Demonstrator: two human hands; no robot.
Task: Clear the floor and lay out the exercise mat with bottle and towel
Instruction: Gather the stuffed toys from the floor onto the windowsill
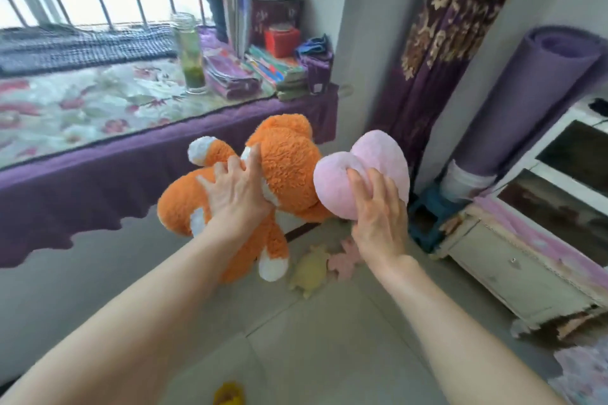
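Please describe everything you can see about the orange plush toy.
The orange plush toy is a fluffy animal of shaggy orange fabric with white tips on its limbs and white patches on the body. It is held up above the tiled floor, in front of the purple-covered window bench. The left hand grips its middle. Its right side touches the pink heart cushion. Its face is not visible.

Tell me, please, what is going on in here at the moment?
A person is clearing toys off the floor. The left hand grips an orange plush fox, the right hand a pink heart-shaped cushion. Two small flat toys lie on the tiles. The purple exercise mat stands rolled up by the wall.
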